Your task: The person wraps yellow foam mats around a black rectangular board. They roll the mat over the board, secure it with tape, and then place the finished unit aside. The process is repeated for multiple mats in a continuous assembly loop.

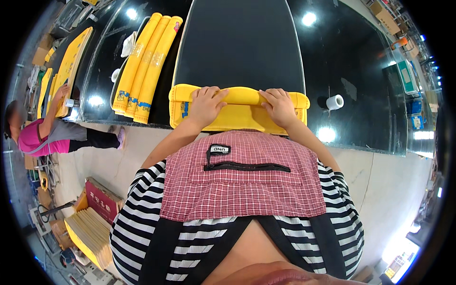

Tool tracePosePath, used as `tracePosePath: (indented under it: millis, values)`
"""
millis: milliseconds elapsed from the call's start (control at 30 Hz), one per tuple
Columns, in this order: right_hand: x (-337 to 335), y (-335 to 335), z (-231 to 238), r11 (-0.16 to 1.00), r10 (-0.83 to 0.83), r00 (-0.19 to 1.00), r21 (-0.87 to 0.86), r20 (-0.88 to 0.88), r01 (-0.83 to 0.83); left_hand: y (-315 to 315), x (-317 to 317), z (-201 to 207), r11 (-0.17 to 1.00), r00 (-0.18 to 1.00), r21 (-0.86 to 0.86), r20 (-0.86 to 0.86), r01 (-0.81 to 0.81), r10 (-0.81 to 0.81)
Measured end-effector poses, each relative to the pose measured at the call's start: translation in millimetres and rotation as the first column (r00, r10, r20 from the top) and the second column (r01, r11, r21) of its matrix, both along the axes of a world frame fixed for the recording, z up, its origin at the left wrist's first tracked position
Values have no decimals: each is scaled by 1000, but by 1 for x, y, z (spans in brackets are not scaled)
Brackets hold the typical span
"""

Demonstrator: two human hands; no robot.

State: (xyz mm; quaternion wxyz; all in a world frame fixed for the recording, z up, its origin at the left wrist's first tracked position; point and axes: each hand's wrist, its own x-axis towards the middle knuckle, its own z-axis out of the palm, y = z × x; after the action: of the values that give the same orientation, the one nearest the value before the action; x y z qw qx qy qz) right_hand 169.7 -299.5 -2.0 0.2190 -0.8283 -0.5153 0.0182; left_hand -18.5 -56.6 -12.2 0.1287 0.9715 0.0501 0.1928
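Yellow shows along the near end of the dark-faced mat (237, 50), where it is turned over into a curl (244, 96) at 12 o'clock from the wearer's chest. I judge the step to be rolling: done well, it calls for even pressure from both hands, the 2 side edges kept in line, and slack drawn out before each turn. The middle bulges slightly toward 12 o'clock, so looseness there seems the likeliest fault.

Left hand (206, 105) lies at 11 o'clock, right hand (279, 108) at 1 o'clock. Their fingers bend over the curl and touch it; whether they pinch or merely press, I cannot tell. The curl sits directly under the fingers, bridges the gap between them and runs past both hands; the flat dark part stretches beyond the fingertips toward 12 o'clock on the bench (323, 61). At 2 o'clock, a white roll (335, 102) stands apart.
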Motion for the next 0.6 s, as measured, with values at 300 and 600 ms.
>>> tracePosePath:
  millis: [300,600]
  values:
    - [-19,-7,-8,996,28,997,88,65,-34,-12,-10,-13,998,997,-48,65,35,-32]
    - [-18,-11,-10,983,134,988,135,-82,-122,-18,-15,-10,971,1000,-239,-19,-10,5]
